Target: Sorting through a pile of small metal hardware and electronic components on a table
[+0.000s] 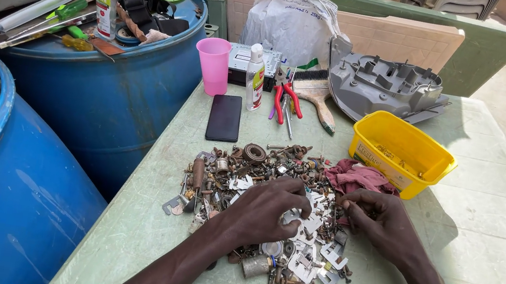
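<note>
Both hands rest in the scrap pile (269, 211) spread on the green table (482, 263); my left hand (266, 211) lies loosely curled over rusty screws, washers and pale metal plates; my right hand (381, 221) pinches a small piece, too small to identify, beside the maroon rag (361, 176).

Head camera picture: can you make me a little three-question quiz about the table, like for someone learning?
1. True or false: both hands rest on the pile of small metal parts.
2. What lies between the pile and the pink cup? A) black phone B) spoon C) book
3. What colour is the tub beside the reddish rag?

Key: 1 true: left hand, right hand. 2 A, black phone. 3 yellow.
</note>
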